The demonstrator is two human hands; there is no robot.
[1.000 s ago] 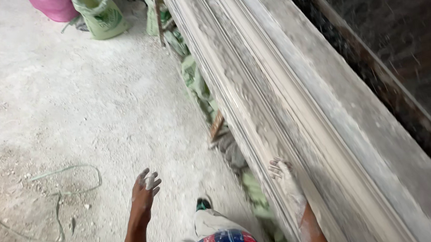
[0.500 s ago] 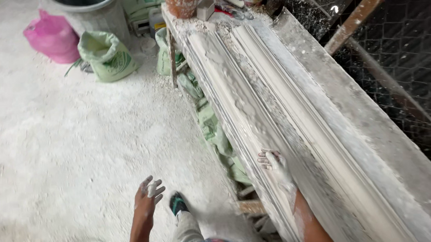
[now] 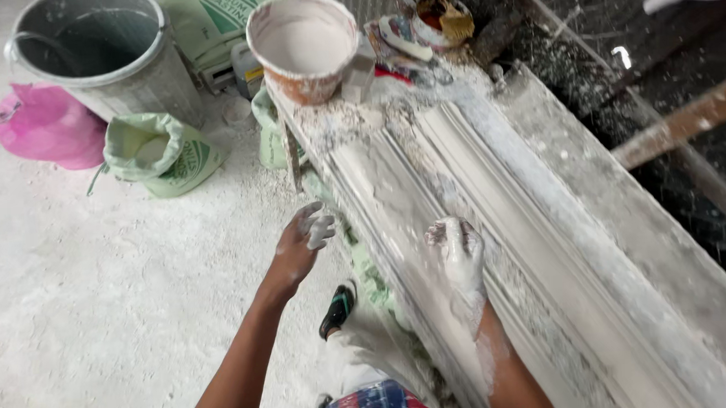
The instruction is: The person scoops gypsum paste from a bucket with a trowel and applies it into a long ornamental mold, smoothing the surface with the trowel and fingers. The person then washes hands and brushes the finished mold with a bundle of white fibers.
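Plaster moulding lies along the table, wet and grooved, unfinished near the bucket. Right hand presses flat on it, fingers spread; left hand hovers beside the moulding, fingers loosely curled, empty.

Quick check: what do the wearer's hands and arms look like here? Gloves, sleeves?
No gloves or sleeves. The right hand and its forearm are caked in white plaster. The left hand has white plaster on the fingers only; its forearm is bare.
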